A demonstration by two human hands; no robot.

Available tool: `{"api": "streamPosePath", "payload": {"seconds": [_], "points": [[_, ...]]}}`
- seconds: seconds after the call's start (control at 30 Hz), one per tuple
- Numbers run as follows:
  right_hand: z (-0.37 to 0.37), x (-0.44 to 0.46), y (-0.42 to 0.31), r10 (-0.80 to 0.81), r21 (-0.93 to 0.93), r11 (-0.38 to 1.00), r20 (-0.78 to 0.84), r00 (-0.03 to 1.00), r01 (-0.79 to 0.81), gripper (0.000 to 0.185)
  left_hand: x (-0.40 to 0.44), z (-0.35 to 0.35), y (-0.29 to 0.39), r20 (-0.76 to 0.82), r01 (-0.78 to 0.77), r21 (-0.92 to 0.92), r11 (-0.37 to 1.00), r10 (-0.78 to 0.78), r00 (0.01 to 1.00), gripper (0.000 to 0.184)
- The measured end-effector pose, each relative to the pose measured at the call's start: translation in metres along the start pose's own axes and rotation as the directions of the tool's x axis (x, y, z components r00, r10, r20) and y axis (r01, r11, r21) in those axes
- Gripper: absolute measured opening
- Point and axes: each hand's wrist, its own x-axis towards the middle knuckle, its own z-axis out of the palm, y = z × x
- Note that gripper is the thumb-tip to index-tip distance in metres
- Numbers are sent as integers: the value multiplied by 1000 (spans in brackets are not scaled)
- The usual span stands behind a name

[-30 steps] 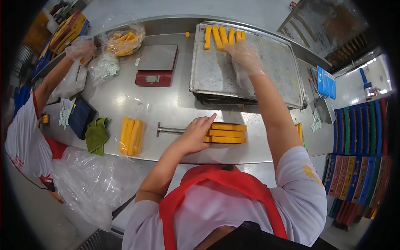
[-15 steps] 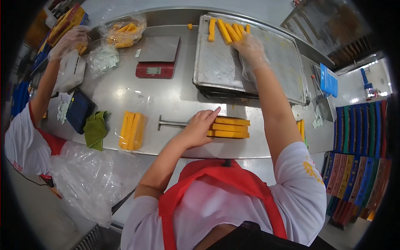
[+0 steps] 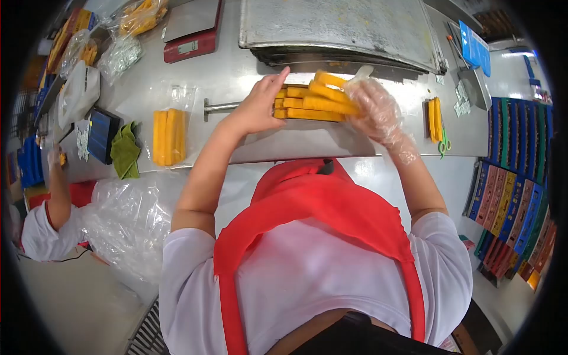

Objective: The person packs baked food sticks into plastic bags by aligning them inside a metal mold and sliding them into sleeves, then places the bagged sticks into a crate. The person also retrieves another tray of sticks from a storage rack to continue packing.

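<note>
Several yellow sticks (image 3: 313, 114) lie side by side near the table's front edge, at the end of a metal tool (image 3: 222, 107). My bare left hand (image 3: 261, 104) rests against their left ends, its thumb and fingers apart around them. My right hand (image 3: 378, 109), in a clear plastic glove, grips the right ends of some yellow sticks (image 3: 329, 97); these lie slanted over the others. How many it holds is unclear. Left of my left hand is a clear bag with yellow sticks (image 3: 169, 137).
A metal tray stack (image 3: 337, 26) stands behind my hands, with a red scale (image 3: 190, 46) to its left. Green scissors (image 3: 444, 144) and yellow sticks (image 3: 435, 120) lie right. A co-worker's arm (image 3: 58, 189) is at far left, near a green cloth (image 3: 125, 151).
My right hand has come from the tray to the front sticks, bringing yellow sticks with it. My left hand stays beside the front sticks. The view has tilted down, and the co-worker's arm has drawn back.
</note>
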Motion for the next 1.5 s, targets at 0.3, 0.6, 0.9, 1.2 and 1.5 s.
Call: {"api": "streamPosePath", "payload": {"seconds": [0.3,0.6,0.9,1.2,1.5], "points": [[-6,-23,-9,129,251,945,299,946,-208,68,22,11,13,121,-101,56,993,94,988,102],[0,-17,-14,137,248,949,235,962,-195,65,49,35,31,145,-130,5,992,128,981,103],[-77,-140,165,749,35,617,-333,572,-786,21,24,27,46,-86,-53,170,984,68,994,108],[-45,-100,300,875,-486,471,151,461,-736,28,-124,10,9,-594,247,-523,816,-557,581,22],[-12,-113,392,725,-501,646,166,668,-576,30,-305,5,67,-857,702,-443,558,-494,-147,19]]}}
